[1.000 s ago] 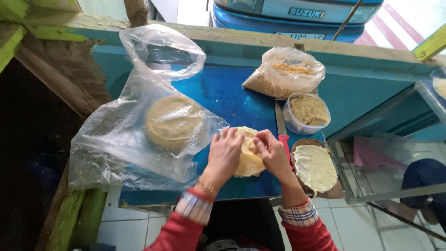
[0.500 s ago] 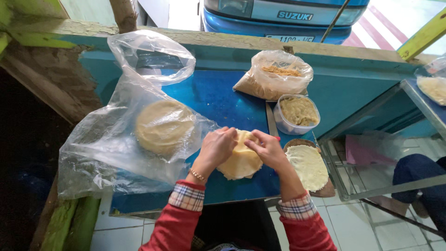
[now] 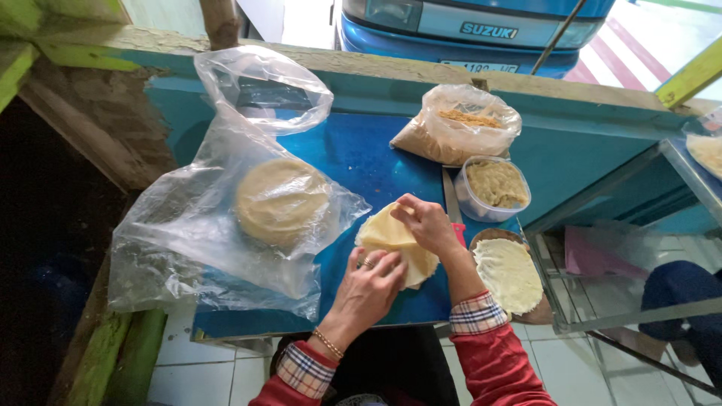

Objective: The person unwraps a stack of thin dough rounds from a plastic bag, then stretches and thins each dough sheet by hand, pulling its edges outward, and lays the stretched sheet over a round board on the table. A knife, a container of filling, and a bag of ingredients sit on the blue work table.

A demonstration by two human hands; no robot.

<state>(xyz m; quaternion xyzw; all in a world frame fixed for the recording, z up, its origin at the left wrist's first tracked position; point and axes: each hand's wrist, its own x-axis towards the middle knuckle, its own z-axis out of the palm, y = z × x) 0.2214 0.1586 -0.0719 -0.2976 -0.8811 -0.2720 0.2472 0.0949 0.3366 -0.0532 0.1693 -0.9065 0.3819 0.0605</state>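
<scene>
Both hands are at work on a thin, pale yellow wrapper sheet (image 3: pixel 391 239) lying on the blue tabletop (image 3: pixel 353 154), near its front edge. The left hand (image 3: pixel 370 287) rests palm down on the lower part of the sheet, fingers spread and pressing it flat; a ring shows on one finger and a bracelet at the wrist. The right hand (image 3: pixel 425 222) is on the upper right part of the sheet, fingers curled and pinching its folded edge between thumb and fingertips. Both sleeves are red with plaid cuffs. To the left of the sheet, touching or just overlapping it (the exact contact cannot be determined), lies a large clear plastic bag (image 3: pixel 188 240) holding a round stack of wrappers (image 3: pixel 280 199); the bag's open mouth rises toward the back of the table. Behind the right hand stands a clear plastic tub (image 3: pixel 492 189) of brownish filling, and behind that an open plastic bag of shredded filling (image 3: pixel 455 124). Just right of the right forearm sits a round dish with one pale wrapper (image 3: pixel 508 272) spread across it. A small red object (image 3: pixel 459 233) is partly hidden beside the right hand; its kind cannot be told. A glass case (image 3: pixel 639 248) adjoins the table on the right, and a blue vehicle (image 3: pixel 459 30) stands beyond the back ledge.
</scene>
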